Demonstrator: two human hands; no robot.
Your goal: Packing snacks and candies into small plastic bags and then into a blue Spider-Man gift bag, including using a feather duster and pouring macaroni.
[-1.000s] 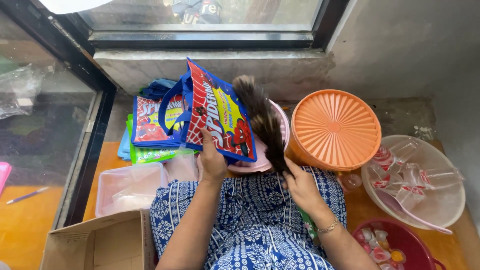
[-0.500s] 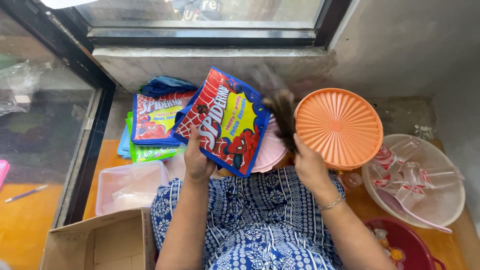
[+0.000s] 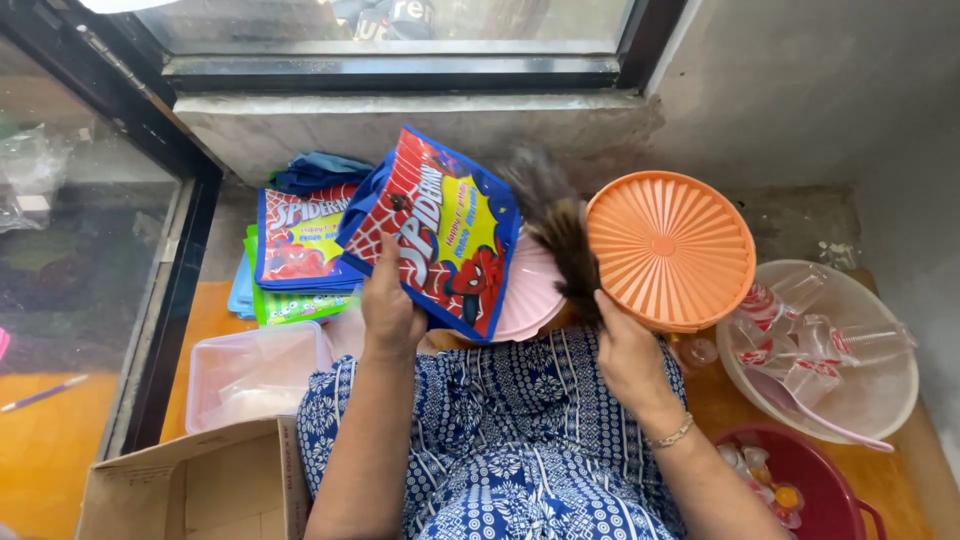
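The left hand [image 3: 392, 310] grips one superhero-print gift bag [image 3: 440, 235] by its lower edge, tilting it up off the pile so that its printed face is open to the duster; the bag sits at about 11 o'clock from the lap. The right hand [image 3: 630, 355] is closed around the handle of a dark feather duster [image 3: 558, 225], whose blurred plumes rise toward 12 o'clock between the bag and one orange ribbed lid [image 3: 670, 250], just beside both. A pink plate or lid [image 3: 530, 295] lies partly under the raised bag. At 10 o'clock a stack of more gift bags [image 3: 300, 245] lies flat with blue and green ones beneath; how many it holds cannot be told. One clear plastic container [image 3: 255, 375] and one cardboard box [image 3: 190, 485] sit at 8 o'clock. At 3 o'clock one pale basin [image 3: 880, 400] holds several sealed plastic cups [image 3: 800, 335], about five, and one red basin [image 3: 815, 475] lies at 5 o'clock.
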